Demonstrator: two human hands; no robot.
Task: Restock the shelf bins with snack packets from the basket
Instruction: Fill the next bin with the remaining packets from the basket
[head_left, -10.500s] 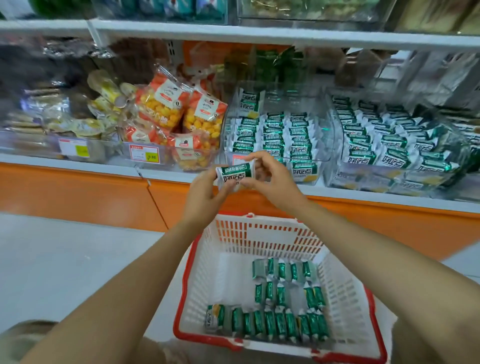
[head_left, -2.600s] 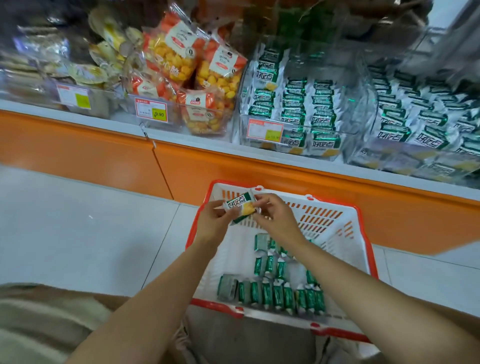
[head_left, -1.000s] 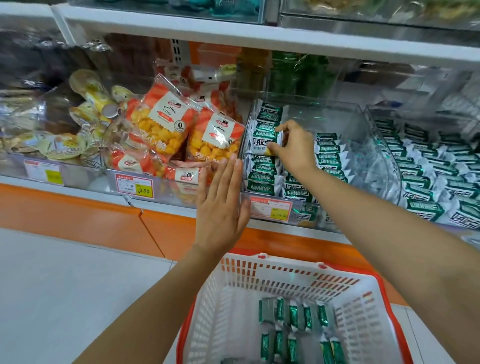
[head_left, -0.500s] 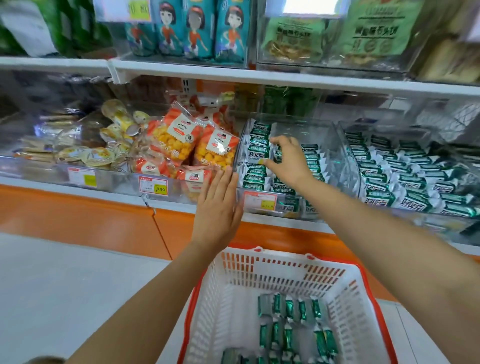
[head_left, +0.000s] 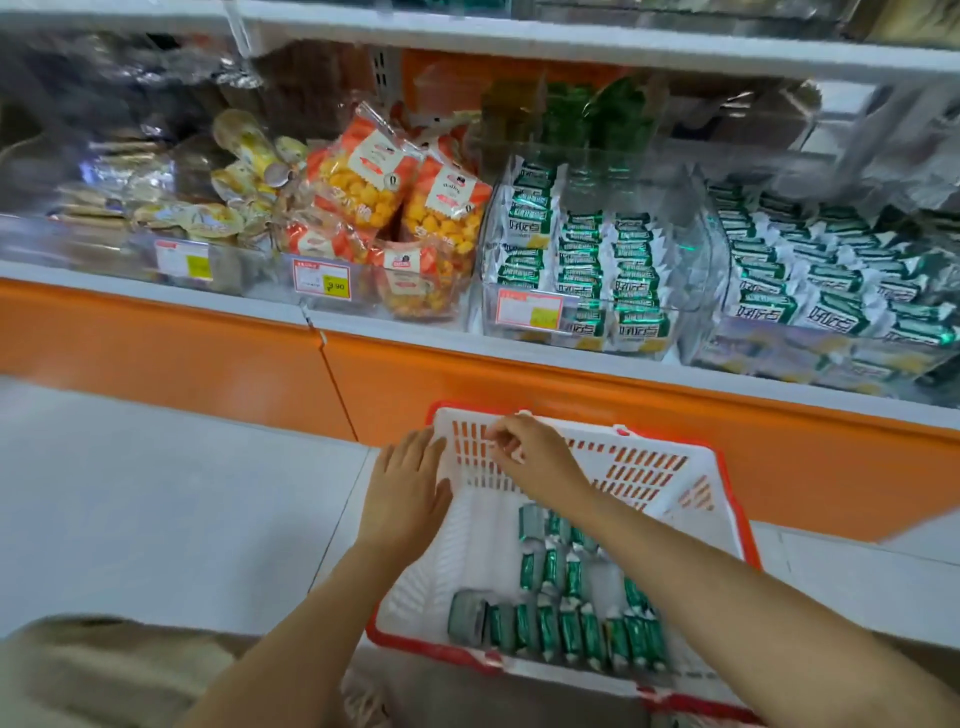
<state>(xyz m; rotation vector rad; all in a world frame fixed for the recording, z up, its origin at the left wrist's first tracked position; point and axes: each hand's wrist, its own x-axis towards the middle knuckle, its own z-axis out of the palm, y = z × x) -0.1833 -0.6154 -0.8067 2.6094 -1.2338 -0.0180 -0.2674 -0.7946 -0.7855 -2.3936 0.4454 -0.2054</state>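
Snack packets (head_left: 566, 623) in green and white wrappers stand on edge in rows on the floor of a white plastic basket (head_left: 727, 499) with a red rim. One full row lines the near wall and shorter rows sit behind it toward the middle. The far half of the basket floor is bare. The basket sits low in front of an orange shelf base (head_left: 519, 379), beside a pale tiled floor (head_left: 156, 493).

Both of the person's bare arms reach forward over the basket. The left hand (head_left: 405, 488) is spread flat, fingers straight and together, over the basket's left rim. The right hand (head_left: 535, 457) hovers above the far wall of the basket with its fingers curled in toward the thumb. It appears to hold nothing, though the fingertips are slightly blurred.

On the shelf above, a clear bin (head_left: 696, 260) holds matching shelved packets (head_left: 582, 249) stacked in three columns, with a price label (head_left: 530, 310) on its front. To its right a second bin (head_left: 727, 332) is packed with the same green packets. To its left lie orange bags of yellow puffs (head_left: 410, 208), also behind a price tag (head_left: 322, 278).
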